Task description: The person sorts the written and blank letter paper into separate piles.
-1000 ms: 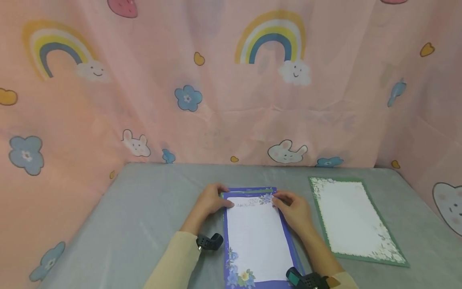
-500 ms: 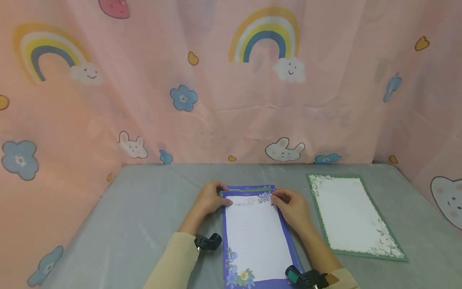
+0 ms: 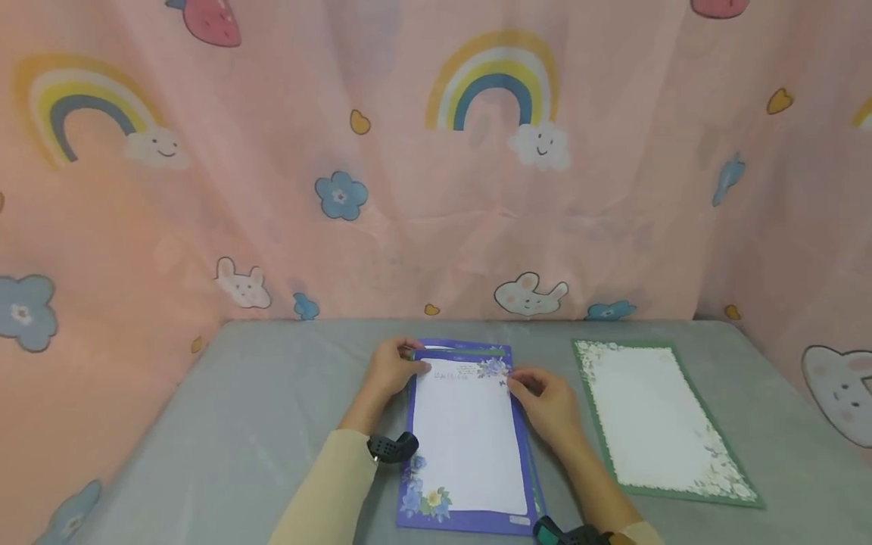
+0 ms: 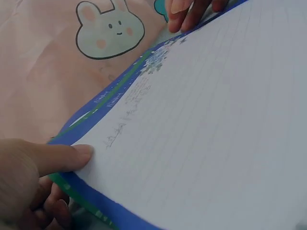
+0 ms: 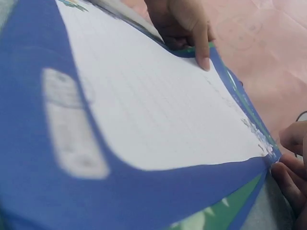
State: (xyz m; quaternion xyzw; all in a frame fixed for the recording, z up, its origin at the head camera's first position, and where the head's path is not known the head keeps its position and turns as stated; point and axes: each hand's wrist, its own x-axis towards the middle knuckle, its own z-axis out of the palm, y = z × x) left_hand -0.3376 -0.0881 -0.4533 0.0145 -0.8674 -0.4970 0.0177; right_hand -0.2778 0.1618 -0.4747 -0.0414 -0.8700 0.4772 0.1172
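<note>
A small stack of flower-printed letter paper (image 3: 470,446) is between my two hands, its top sheet white with a blue-violet border and a line of handwriting near the top. A green-edged sheet (image 4: 86,196) and another blue-violet sheet (image 3: 463,343) peek out beneath it. My left hand (image 3: 393,371) pinches the top left corner, thumb on the front and fingers curled behind. At the upper right edge, by the blue flowers, my right hand (image 3: 548,405) pinches the paper. A small pale label (image 5: 74,124) marks the top sheet's lower right corner.
To the right, a green-bordered sheet (image 3: 654,416) with white flowers lies flat on the grey tabletop (image 3: 272,424). Behind the table hangs a pink curtain (image 3: 409,250) printed with rainbows and rabbits. Dark bands (image 3: 393,448) circle both wrists.
The stack has shifted up and slightly left, with its bottom edge and label now visible in the head view. Both hands keep their hold, the right one slightly lower along the edge.
</note>
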